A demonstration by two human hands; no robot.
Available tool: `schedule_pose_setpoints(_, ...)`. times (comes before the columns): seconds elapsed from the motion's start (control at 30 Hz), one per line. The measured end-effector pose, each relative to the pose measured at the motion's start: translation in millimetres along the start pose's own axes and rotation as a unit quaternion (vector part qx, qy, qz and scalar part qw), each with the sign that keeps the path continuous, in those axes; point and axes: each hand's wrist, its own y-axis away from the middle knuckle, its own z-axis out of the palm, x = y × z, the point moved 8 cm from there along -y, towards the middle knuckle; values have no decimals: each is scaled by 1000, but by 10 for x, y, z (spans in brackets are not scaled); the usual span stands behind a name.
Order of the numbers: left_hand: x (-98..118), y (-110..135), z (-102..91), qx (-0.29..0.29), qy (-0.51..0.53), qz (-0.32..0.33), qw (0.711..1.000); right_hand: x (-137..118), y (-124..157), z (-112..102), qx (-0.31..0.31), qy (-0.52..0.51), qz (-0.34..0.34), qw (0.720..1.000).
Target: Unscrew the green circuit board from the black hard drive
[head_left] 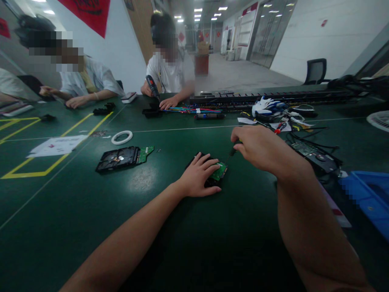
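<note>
1. The left hand (197, 178) is spread open, palm down over a black rectangular hard drive (209, 183) with a green circuit board (218, 174), clasping nothing.
2. The right hand (258, 148) is curled closed around a slim dark-handled screwdriver (233, 151), its tip at the board's far edge; contact cannot be told.
3. The drive lies on the dark green counter (237, 235), right of another black drive (118, 159) and near a white ring (122, 133).

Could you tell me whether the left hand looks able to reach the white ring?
Probably yes: nothing tall stands between the left hand and the white ring, though that hand rests on the hard drive.
</note>
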Motion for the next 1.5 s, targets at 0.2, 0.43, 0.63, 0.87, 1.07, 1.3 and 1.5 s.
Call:
schedule_pose_setpoints(0.2, 10, 1, -6, -4, -7, 1, 1000, -61, -27, 1, 7, 2, -28, 1000)
schedule_pose_setpoints(0.43, 14, -6, -14, -1, -5, -1, 1000, -85, -24, -2, 19, -37, -48, 998)
schedule_pose_setpoints(0.63, 17, -10, -3, 0, -14, 2, 1000, -54, -18, -23, 10, -11, -12, 1000)
schedule_pose_setpoints(0.87, 22, -7, -11, 4, -11, 5, 1000, -27, 2, -69, -16, 48, 53, 997)
schedule_pose_setpoints(1.07, 13, -9, -6, 1, -8, 1, 1000, -15, 0, -83, -11, 54, 69, 996)
schedule_pose_setpoints(1.3, 10, -6, -1, 3, -9, 3, 1000, -1, -35, 13, 3, 0, 8, 1000)
schedule_pose_setpoints(1.5, 20, -11, -7, -1, -13, 4, 1000, -100, -51, 38, 24, -32, -57, 998)
